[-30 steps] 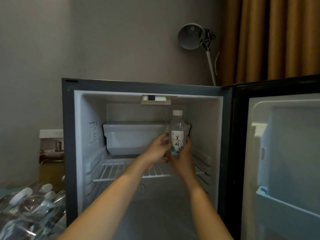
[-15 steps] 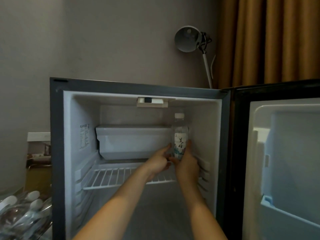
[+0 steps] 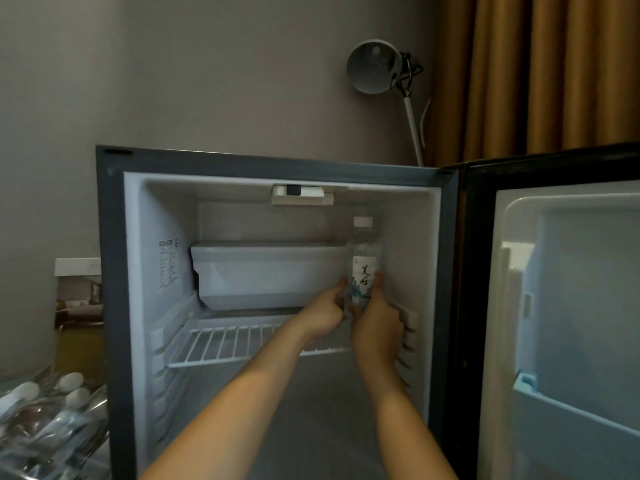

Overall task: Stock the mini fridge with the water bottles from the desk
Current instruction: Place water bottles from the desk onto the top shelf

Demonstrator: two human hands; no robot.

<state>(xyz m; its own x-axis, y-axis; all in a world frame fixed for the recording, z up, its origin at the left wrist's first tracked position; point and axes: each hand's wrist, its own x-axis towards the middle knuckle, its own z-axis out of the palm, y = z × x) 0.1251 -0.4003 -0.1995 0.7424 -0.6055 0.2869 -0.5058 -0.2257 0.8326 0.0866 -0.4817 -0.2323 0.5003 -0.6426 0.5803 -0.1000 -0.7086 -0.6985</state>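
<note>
**Deeper in, almost set down**

Reaching into the open mini fridge [image 3: 114,271] with both arms. Holding the water bottle [image 3: 363,268] upright, cap on, low on its label. Right grip [image 3: 375,323] curled round the bottle's right side, fingertips up along the label. Left grip [image 3: 322,315] against the left side, fingertips on the label; whether wrapped round or only steadying, cannot tell, being seen from the back of the hand. Bottle position: right rear of the wire shelf [image 3: 225,344], close to the right wall, just right of the white freezer box [image 3: 270,271].

Against a second ago: carried further back and further right, off the front of the freezer box and into the corner beside it. Both grips on it then as now, so not yet let go. Judged from that, placing step nearly finished, with lowering and release the likely remainder. Task as a whole apparently early, with a shrink-wrapped pack of bottles [image 3: 45,410] waiting at lower left.

Hidden or unclear:
- Base of the bottle, covered by both grips; whether resting on the wires or hanging just above, cannot tell.
- Pack of bottles, cut off by the picture edge and glary in dim light; number not readable.
- Door [image 3: 568,306], swung wide to the right, lower bin only partly in view.
- Printing on the label, too small to read with confidence.
</note>
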